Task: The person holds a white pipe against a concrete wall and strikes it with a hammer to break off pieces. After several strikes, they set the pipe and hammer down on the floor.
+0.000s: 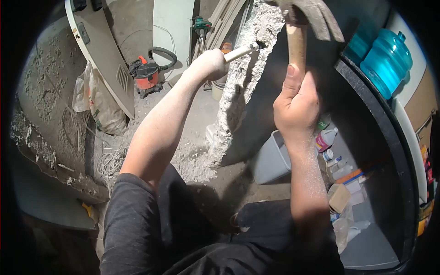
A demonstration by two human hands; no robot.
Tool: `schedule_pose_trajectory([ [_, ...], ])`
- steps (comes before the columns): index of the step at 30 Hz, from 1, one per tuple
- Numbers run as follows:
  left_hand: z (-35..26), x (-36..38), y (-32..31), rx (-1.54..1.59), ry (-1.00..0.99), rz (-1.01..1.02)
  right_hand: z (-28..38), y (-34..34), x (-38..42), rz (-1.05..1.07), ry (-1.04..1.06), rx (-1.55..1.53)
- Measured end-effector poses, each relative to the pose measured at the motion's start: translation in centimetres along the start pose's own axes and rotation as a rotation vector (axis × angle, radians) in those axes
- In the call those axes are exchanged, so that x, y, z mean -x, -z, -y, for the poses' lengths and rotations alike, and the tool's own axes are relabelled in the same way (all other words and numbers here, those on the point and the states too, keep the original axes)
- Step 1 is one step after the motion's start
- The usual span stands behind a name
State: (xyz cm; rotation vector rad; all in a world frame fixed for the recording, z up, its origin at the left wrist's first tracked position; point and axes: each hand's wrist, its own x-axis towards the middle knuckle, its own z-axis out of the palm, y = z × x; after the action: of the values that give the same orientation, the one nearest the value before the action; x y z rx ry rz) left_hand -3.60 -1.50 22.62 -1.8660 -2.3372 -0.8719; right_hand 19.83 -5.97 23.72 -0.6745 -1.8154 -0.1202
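Closely, my right hand (297, 103) clamped on one raised hammer (297, 43), my left hand (211, 65) closed around one chisel (240, 52) against the broken wall edge (233, 103), hands apart, open floor left of the wall, one red-black vacuum (146, 75) beyond.

The one view looks from the person's head, facing forward and steeply down. It is near the left hand (211, 65) and right hand (297, 103), both in its upper half, with the dark shirt (130, 220) close below. The wide, curved picture, black at its corners, reaches past the rough wall edge (233, 103) to the red vacuum (146, 79) farther off.
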Motion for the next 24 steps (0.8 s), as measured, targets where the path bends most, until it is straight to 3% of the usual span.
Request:
schedule_pose_trajectory([
  [1, 0.0, -0.1, 0.1, -0.001, 0.000, 0.000, 0.1, -0.1, -0.2, -0.057, 0.003, -0.057],
  [3, -0.2, -0.3, 0.5, -0.060, 0.039, 0.090, -2.7, -3.0, 0.9, 0.024, -0.027, 0.008],
  [5, 0.2, -0.4, -0.2, -0.067, 0.043, 0.066, -4.7, -5.2, 2.1, 0.246, -0.196, 0.087],
  [9, 0.4, 0.2, -0.2, -0.116, 0.018, 0.053, -2.4, -3.5, 2.2, 0.323, -0.258, -0.054],
  [13, 2.7, -0.5, -0.6, -0.081, 0.062, 0.042, -0.5, -0.9, 0.7, 0.077, -0.133, -0.117],
  [16, 2.4, -0.9, -0.7, -0.060, -0.041, 0.022, 0.5, 1.1, 0.1, -0.036, -0.173, -0.190],
  [24, 2.7, -0.4, -2.4, 0.137, -0.011, -0.043, -0.6, 2.5, 2.3, -0.049, -0.167, -0.386],
])
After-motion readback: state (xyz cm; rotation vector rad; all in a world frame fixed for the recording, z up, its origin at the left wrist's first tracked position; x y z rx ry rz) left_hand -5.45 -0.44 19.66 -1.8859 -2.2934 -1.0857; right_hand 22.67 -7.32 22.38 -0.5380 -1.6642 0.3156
